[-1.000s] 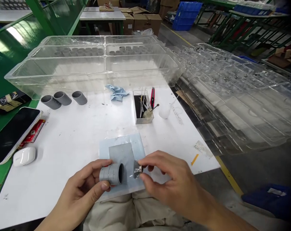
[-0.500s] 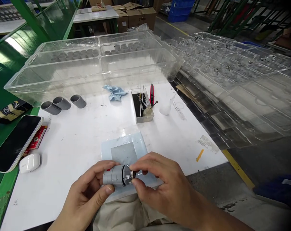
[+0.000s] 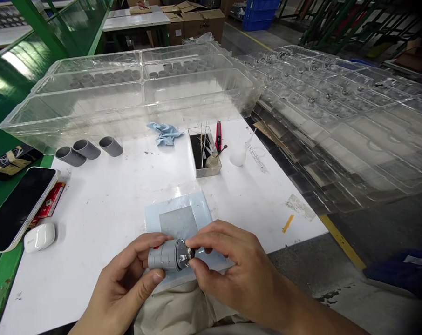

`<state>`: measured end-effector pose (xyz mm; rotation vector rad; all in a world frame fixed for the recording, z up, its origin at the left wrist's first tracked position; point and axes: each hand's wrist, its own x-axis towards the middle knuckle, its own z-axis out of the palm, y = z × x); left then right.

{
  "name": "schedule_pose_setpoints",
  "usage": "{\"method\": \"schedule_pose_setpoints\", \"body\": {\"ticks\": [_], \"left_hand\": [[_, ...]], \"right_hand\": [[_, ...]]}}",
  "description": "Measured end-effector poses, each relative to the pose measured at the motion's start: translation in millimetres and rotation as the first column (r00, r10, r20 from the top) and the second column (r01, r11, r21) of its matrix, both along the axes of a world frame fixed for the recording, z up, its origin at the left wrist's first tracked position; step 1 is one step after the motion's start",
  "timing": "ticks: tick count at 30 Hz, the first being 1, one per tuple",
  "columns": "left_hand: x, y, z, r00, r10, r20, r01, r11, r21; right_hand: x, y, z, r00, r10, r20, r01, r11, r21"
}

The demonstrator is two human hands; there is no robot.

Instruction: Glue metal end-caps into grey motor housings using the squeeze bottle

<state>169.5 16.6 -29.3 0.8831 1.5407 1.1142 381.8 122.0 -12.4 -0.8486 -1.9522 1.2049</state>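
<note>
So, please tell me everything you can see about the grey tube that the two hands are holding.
The grey tube is a short cylinder, matte, plastic by its look, with faint lines across its wall. It lies on its side, lifted above the pale mat at the near edge of the white table. The left hand grips its body between thumb and fingers. At its right open end sits a small metal part, pinched by the right hand fingertips.

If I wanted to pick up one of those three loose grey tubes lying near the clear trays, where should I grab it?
Probably around the middle of its round body, coming from above with finger and thumb on opposite sides. The three grey tubes lie on their sides on the white table, open ends toward the camera, so the curved wall is exposed. They lie close together; the rightmost one has the most room beside it.
</note>
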Motion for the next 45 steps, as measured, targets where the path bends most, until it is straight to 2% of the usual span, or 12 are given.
{"method": "schedule_pose_setpoints", "body": {"ticks": [10, 15, 19, 21, 24, 28, 32, 36, 40, 41, 43, 45], "left_hand": [[1, 2, -1.0, 1.0, 0.016, -0.016, -0.015, 0.997, 0.072], [1, 2, 0.8, 0.997, 0.069, -0.022, -0.069, 0.998, 0.017], [5, 4, 8.7, 0.995, 0.076, -0.07, -0.082, 0.994, -0.078], [8, 7, 13.7, 0.992, 0.089, -0.093, -0.1, 0.988, -0.121], [9, 14, 18.1, 0.971, 0.145, -0.191, -0.172, 0.976, -0.131], [-2, 24, 16.0, 0.894, 0.191, -0.405, -0.216, 0.976, -0.016], [-11, 26, 12.5, 0.84, 0.139, -0.525, -0.132, 0.99, 0.05], [-8, 27, 11.9, 0.764, 0.049, -0.643, 0.004, 0.997, 0.081], [2, 34, 13.7, 0.783, -0.003, -0.622, 0.115, 0.983, 0.14], [4, 35, 13.7, 0.793, -0.018, -0.609, 0.124, 0.984, 0.131], [7, 37, 11.8, 0.8, -0.025, -0.599, 0.1, 0.991, 0.093], [8, 37, 7.2, 0.797, 0.009, -0.604, 0.045, 0.996, 0.073]], "right_hand": [[-1, -4, -2.2, 1.0, 0.005, -0.006, -0.005, 0.999, -0.033], [0, 1, -3.2, 0.999, 0.048, 0.016, -0.044, 0.983, -0.179], [-1, 6, -3.2, 0.998, 0.044, 0.043, -0.027, 0.94, -0.34], [-5, 8, -4.9, 0.999, 0.021, 0.048, -0.001, 0.924, -0.382], [-14, 10, -9.3, 0.998, -0.036, 0.053, 0.05, 0.954, -0.296], [-24, 13, -13.2, 0.997, -0.002, 0.075, 0.006, 0.998, -0.062], [-27, 12, -14.2, 0.972, -0.003, 0.235, -0.014, 0.998, 0.068], [-26, 4, -15.0, 0.933, 0.0, 0.361, -0.061, 0.986, 0.158], [-13, 10, -8.1, 0.912, 0.013, 0.41, -0.092, 0.981, 0.173], [-6, 18, -5.3, 0.912, -0.022, 0.41, -0.049, 0.986, 0.16], [10, 41, -0.2, 0.864, -0.196, 0.464, 0.129, 0.977, 0.172], [26, 72, 2.7, 0.714, -0.429, 0.553, 0.324, 0.903, 0.283]]}}
